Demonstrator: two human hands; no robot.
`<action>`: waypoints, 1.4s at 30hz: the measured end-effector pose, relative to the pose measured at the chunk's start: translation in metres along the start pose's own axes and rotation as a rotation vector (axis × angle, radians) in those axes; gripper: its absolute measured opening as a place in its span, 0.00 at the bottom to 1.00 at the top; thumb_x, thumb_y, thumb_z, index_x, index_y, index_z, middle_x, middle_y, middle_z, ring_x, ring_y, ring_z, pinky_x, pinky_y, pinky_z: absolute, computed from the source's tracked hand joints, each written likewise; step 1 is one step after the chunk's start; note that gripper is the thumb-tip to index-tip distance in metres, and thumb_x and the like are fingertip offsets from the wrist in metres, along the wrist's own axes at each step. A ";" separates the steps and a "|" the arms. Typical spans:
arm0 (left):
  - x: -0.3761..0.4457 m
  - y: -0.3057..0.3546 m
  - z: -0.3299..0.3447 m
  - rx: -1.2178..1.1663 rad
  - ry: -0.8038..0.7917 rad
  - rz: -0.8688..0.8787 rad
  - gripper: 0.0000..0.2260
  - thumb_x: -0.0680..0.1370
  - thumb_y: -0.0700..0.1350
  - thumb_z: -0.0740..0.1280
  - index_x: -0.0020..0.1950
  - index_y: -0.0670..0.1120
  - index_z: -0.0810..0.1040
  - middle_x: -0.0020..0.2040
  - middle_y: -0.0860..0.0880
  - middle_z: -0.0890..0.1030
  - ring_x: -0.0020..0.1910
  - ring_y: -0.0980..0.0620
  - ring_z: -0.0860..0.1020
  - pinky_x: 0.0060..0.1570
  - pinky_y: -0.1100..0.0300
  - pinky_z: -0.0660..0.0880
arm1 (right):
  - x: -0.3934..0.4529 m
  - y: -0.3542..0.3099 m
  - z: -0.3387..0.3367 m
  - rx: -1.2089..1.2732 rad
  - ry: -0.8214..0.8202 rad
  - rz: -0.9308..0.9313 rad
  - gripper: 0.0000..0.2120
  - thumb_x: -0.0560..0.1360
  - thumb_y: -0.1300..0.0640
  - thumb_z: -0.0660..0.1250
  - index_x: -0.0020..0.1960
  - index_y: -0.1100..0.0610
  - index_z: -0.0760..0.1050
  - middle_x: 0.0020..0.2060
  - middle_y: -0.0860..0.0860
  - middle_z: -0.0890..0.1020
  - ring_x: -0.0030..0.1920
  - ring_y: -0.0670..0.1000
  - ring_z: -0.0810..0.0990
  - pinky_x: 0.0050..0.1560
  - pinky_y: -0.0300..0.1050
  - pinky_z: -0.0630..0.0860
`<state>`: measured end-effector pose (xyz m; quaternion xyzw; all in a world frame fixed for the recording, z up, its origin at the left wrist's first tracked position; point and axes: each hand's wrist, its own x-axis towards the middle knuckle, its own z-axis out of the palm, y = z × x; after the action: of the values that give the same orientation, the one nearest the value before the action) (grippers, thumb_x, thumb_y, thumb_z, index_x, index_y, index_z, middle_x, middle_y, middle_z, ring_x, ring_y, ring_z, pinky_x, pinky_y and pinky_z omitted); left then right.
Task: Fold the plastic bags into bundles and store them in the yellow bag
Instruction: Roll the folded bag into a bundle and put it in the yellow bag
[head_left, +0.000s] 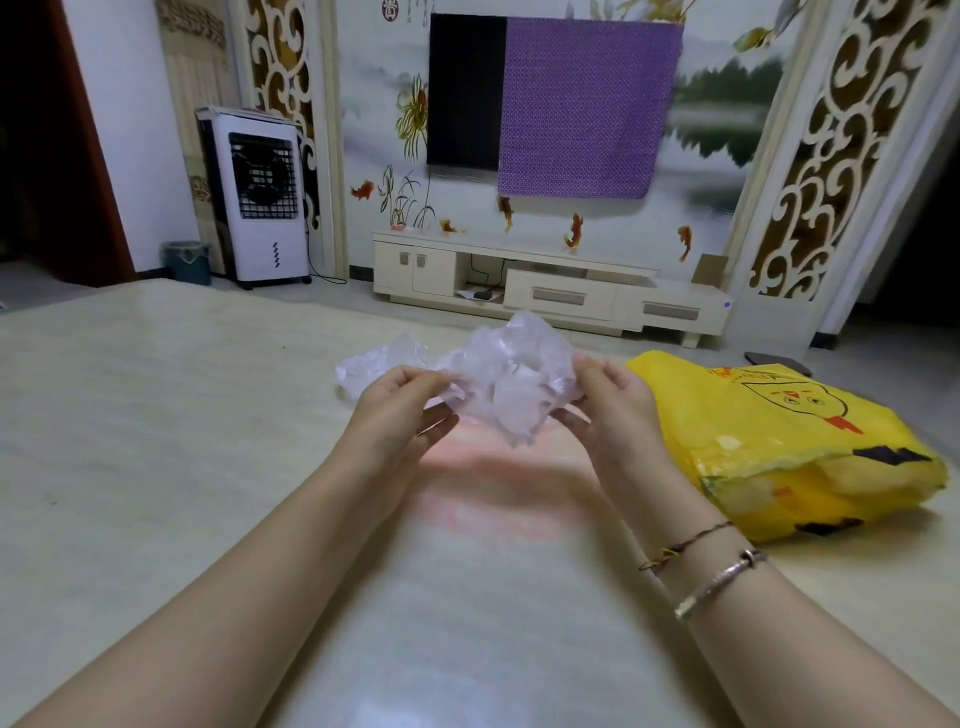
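1. Head view: we found a crumpled clear plastic bag (506, 382) held above the table (156, 415), just left of the yellow bag (789, 441).
2. The left hand (400, 410) pinched the bag's left edge between thumb and curled fingers; the right hand (613, 400) gripped its right edge likewise.
3. A second clear bag (376, 366) lay loose on the table, further left of the yellow bag and behind the left hand.
4. The yellow bag lay on its side, its mouth toward us, pale contents showing inside.
5. We judged the clear film very light, limp and slippery, unlikely to hold a crease; it wants gripping at opposite edges and pressing flat before bundling.
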<state>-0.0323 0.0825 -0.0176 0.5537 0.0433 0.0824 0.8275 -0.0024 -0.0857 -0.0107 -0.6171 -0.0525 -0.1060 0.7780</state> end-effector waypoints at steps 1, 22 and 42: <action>0.001 0.000 -0.001 -0.007 0.035 -0.006 0.04 0.77 0.35 0.65 0.45 0.42 0.73 0.46 0.45 0.83 0.42 0.48 0.81 0.54 0.55 0.78 | 0.000 -0.002 0.000 0.043 0.042 0.002 0.11 0.81 0.60 0.60 0.39 0.58 0.70 0.35 0.57 0.78 0.37 0.52 0.80 0.37 0.42 0.80; -0.005 0.011 -0.007 0.198 0.021 0.067 0.12 0.79 0.33 0.59 0.47 0.43 0.82 0.47 0.42 0.83 0.36 0.52 0.80 0.32 0.63 0.78 | -0.008 -0.011 0.000 -0.572 -0.306 0.144 0.24 0.77 0.43 0.64 0.44 0.66 0.73 0.35 0.52 0.70 0.35 0.49 0.68 0.35 0.42 0.63; -0.003 -0.002 -0.032 1.629 0.189 0.189 0.13 0.80 0.53 0.60 0.60 0.46 0.72 0.51 0.47 0.76 0.53 0.42 0.76 0.45 0.55 0.71 | 0.007 0.023 -0.027 -1.131 -0.006 -0.170 0.08 0.78 0.51 0.63 0.48 0.56 0.70 0.39 0.53 0.79 0.43 0.55 0.77 0.38 0.48 0.70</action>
<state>-0.0399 0.1103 -0.0318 0.9723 0.1123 0.1406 0.1491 0.0086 -0.1077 -0.0373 -0.9313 -0.0395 -0.1780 0.3154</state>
